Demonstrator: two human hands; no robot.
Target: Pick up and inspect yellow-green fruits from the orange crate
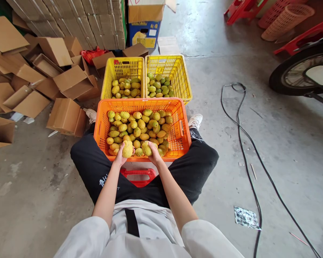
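Two fruits [127, 149] were judged light, firm, easily bruised, best held round the middle; left hand [120, 157] and right hand [155, 154] were half-closed, each cupping one

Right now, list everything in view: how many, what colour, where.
Held fruits: two, yellow-green, one per hand
Other fruit: many, green to orange, in three crates
Orange crate: one, orange, between legs
Yellow crates: two, yellow, beyond it
Cardboard boxes: many, brown, left
Cardboard stack: one, grey-brown, upper left
Blue box: one, blue-yellow, top centre
Bag: one, red, among boxes
Plastic piece: one, red, between thighs
Stools, seemingly: two, red, upper right
Baskets: two, pink and orange, upper right
Wheel: one, black tyre, right
Cable: one, black, right floor
Sheet: one, silvery, lower right
Shoes: two, whitish, flanking orange crate
Trousers: one pair, black, centre
Shirt: one, whitish, bottom
Left hand; right hand: bare, over orange crate
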